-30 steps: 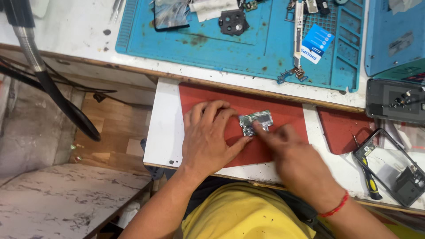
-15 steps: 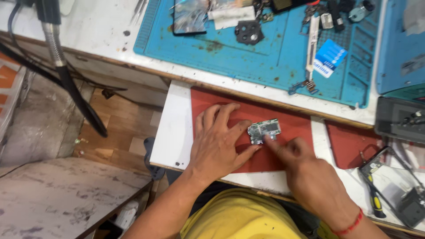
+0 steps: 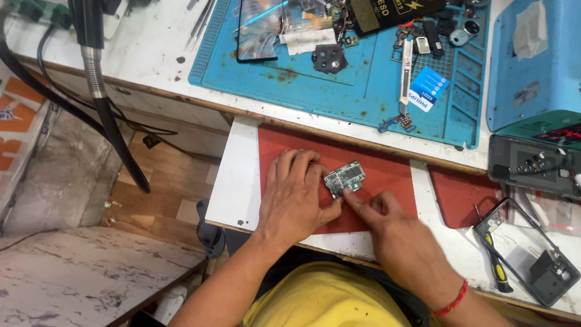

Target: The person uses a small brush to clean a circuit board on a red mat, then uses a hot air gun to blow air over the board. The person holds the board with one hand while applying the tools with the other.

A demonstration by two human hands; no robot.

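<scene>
A small green-and-silver circuit board (image 3: 345,178) lies on a red mat (image 3: 387,172) on a white pull-out shelf (image 3: 237,175). My left hand (image 3: 296,197) rests flat on the mat, its fingertips and thumb holding the board's left edge. My right hand (image 3: 396,236), with a red thread on the wrist, reaches in from the right. Its index fingertip presses on the board's lower edge. The underside of the board is hidden.
A blue work mat (image 3: 363,85) on the bench above carries a phone screen (image 3: 260,27), a black camera frame (image 3: 329,59) and small parts. To the right lie a phone back housing (image 3: 532,163), a phone frame (image 3: 532,254) and a yellow-handled screwdriver (image 3: 497,269). A black flexible arm (image 3: 106,103) hangs at left.
The camera view has shifted and come closer. Both hands stay on the circuit board; my right index finger has moved onto its lower edge.
</scene>
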